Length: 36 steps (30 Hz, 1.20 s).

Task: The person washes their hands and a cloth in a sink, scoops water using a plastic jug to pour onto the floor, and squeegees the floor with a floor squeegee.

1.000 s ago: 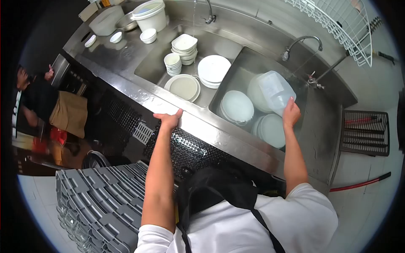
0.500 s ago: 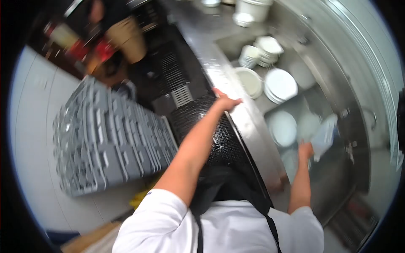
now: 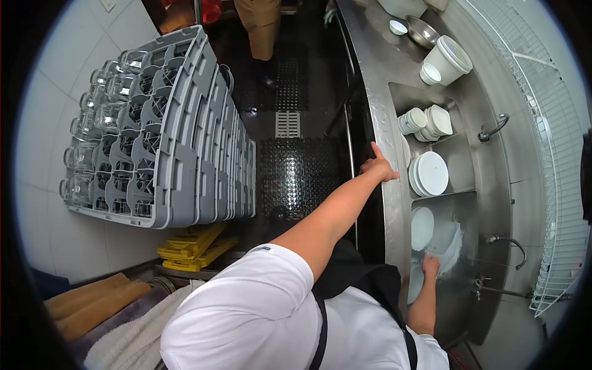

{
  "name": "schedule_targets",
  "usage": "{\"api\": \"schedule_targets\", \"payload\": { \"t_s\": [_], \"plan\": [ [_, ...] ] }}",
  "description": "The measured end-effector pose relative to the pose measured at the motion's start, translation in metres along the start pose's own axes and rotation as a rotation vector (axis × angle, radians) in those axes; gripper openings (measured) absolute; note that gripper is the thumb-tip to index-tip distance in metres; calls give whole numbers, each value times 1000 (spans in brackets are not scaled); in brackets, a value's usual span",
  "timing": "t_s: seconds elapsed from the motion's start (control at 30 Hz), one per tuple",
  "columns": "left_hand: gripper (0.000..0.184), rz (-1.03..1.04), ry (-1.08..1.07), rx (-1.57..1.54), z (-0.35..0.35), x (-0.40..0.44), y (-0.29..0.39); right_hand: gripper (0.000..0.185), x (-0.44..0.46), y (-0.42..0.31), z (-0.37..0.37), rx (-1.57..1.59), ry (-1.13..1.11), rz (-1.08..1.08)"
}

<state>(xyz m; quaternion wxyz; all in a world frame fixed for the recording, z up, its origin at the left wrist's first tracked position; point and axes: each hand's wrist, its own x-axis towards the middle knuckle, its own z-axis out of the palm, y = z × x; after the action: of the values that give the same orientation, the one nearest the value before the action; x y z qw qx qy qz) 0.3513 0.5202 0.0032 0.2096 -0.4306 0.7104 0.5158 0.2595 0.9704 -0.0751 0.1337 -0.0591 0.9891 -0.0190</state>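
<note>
My left hand (image 3: pixel 378 166) rests on the metal rim of the sink counter (image 3: pixel 394 219), its forefinger and thumb spread apart and nothing in it. Down in the near sink basin, my right hand (image 3: pixel 430 264) is closed on a pale translucent thing (image 3: pixel 454 246), whose kind I cannot make out, partly in the water. Just beyond that hand a white plate (image 3: pixel 422 228) lies in the same basin. The far basin holds a stack of white plates (image 3: pixel 433 174) and stacked white dishes (image 3: pixel 436 123).
On my left stands a tall stack of grey dish racks (image 3: pixel 203 135), with glass mugs (image 3: pixel 111 117) in the top one. Faucets (image 3: pixel 518 243) reach over the basins. A white bucket (image 3: pixel 445 60) and a metal bowl (image 3: pixel 422 32) are further along. Another person's legs (image 3: pixel 258 28) show ahead.
The view has turned, bringing the racks' mugs into sight. My right hand has lowered the pale thing into the water. My left hand stays on the counter rim.
</note>
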Motion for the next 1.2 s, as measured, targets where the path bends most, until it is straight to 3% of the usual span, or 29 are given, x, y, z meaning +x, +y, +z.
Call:
{"api": "schedule_targets", "payload": {
  "t_s": [0.13, 0.33, 0.43, 0.53, 0.63, 0.8, 1.03, 1.13, 1.2],
  "plan": [
    [138, -93, 51, 99, -2, 0, 7, 58, -14, -4, -8, 33, -4, 84],
    [138, -62, -16, 70, -8, 2, 7, 62, -21, 8, 11, -13, 1, 95],
    [139, -67, -47, 51, -13, 1, 6, 65, -21, 11, 18, 2, 211, 312],
    [139, -82, -73, 42, -20, -5, 6, 65, -48, -22, -23, 786, 382, 664],
    [141, -82, -83, 21, -20, 2, 9, 64, -74, -45, -36, 1163, 481, 796],
    [142, -111, -84, 32, -23, -4, 12, 40, -86, -31, -30, 1433, 581, 740],
    [144, -85, -87, 15, -19, 2, 11, 37, -103, -68, -56, 1718, 603, 397],
    [139, 133, -121, -23, -12, 13, -9, 34, -108, -117, -88, 1774, 571, 234],
    [136, 411, -149, -99, 6, 47, -34, 31, -110, -134, -99, 1813, 485, 157]
  ]
}}
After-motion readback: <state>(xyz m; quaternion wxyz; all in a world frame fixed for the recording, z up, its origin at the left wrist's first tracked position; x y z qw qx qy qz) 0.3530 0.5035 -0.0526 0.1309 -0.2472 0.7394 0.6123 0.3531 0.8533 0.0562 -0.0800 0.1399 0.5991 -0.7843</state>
